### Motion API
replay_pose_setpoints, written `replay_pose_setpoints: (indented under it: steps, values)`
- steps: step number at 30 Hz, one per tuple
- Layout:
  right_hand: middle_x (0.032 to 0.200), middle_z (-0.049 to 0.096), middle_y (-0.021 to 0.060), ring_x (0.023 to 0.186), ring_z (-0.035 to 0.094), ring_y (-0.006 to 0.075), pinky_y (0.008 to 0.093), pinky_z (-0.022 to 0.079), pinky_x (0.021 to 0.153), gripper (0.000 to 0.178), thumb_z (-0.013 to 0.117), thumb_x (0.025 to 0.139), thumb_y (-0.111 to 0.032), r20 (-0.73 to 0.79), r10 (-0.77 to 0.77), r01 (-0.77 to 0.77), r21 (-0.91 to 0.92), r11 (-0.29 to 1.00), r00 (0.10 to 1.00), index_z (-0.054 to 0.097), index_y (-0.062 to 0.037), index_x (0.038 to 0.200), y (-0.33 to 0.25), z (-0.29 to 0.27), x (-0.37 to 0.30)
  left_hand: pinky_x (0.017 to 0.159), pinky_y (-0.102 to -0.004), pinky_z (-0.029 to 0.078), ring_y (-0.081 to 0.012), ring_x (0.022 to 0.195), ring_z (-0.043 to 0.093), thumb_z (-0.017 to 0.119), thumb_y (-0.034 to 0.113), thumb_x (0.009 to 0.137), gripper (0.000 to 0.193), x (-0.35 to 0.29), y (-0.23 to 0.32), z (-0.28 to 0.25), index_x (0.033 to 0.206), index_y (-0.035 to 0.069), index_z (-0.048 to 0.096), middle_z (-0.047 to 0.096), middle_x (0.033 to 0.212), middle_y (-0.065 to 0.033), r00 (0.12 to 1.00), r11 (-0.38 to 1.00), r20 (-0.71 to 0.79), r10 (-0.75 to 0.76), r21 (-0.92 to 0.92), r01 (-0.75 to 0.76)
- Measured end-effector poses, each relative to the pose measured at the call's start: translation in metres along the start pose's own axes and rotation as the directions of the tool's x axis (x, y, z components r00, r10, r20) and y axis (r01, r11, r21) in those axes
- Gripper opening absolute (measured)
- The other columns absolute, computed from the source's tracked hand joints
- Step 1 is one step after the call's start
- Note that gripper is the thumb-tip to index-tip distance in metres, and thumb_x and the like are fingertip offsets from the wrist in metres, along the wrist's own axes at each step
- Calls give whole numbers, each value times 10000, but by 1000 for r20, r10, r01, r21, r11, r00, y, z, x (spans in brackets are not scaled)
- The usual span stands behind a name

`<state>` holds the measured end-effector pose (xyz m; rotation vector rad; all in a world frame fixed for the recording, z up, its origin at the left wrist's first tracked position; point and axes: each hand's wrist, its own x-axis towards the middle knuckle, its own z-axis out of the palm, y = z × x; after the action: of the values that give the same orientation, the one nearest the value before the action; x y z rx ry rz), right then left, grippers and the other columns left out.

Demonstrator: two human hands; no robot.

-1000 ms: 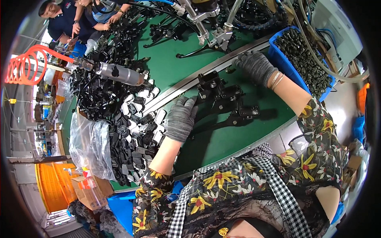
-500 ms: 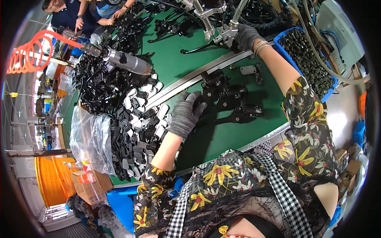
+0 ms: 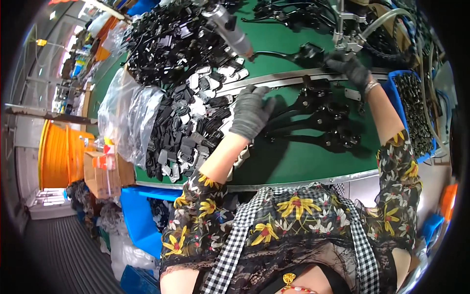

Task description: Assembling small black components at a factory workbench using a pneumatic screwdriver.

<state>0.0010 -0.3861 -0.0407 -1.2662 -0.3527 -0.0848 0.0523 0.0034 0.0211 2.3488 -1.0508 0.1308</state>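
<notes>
My left hand (image 3: pixel 250 112), in a grey knit glove, is open with its thumb apart from the fingers. It hovers beside several black lever assemblies (image 3: pixel 313 121) that lie side by side on the green tabletop (image 3: pixel 274 164), handles pointing left. My right hand (image 3: pixel 350 69), gloved too, is closed at the right end of another black lever assembly (image 3: pixel 308 53), whose long handle points left. That end is partly covered by my fingertips. Just above this hand stands a metal clamp fixture (image 3: pixel 350 41) with hoses.
A heap of small black and silver covers (image 3: pixel 188 127) lies left of my left hand, beside a clear plastic bag (image 3: pixel 132 120). A hanging air screwdriver (image 3: pixel 230 30) dips over black parts. A metal rail (image 3: pixel 293 78) crosses the table. At right is a blue bin (image 3: pixel 399 93) of small metal parts.
The view has swung left, so everything sits farther right. My right hand has come nearer and left of the fixture, and the lever assembly there has shifted left out from under it.
</notes>
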Motion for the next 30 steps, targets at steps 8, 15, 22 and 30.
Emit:
replay_pose_setpoints:
  steps: [8,15,22,30]
  values:
    - [945,687,78,888,639,209,345,499,773,183,619,902,-155,-433,-103,-327,-798,506,896,634,-35,1039,1,-46,-2,891,-447,480,-373,1051,560,768,199,747,476,21,-5,17,1185,119,597,595,1128,-173,992,996,-96,82,38,-79]
    - [946,649,150,870,620,323,368,499,781,217,658,871,-157,-515,-152,-408,-799,442,843,621,-27,1041,-63,84,-50,1013,-440,415,-405,1159,488,752,216,769,630,96,-15,20,1317,85,469,492,1291,-220,989,997,133,-60,-32,65]
    - [860,619,88,798,589,175,307,482,748,124,595,903,-43,-543,-240,-375,-778,504,805,627,16,1008,-80,152,-113,900,-453,478,-363,1079,573,729,309,771,485,173,-32,73,1141,37,572,606,1127,-201,998,991,17,58,120,-60]
    - [949,615,169,899,569,367,407,466,810,134,583,827,-6,-539,-463,-456,-842,288,704,625,-20,954,-74,182,-132,937,-388,456,-298,1059,529,599,186,893,375,190,31,132,1258,131,531,498,1258,-67,988,563,111,-110,-812,155]
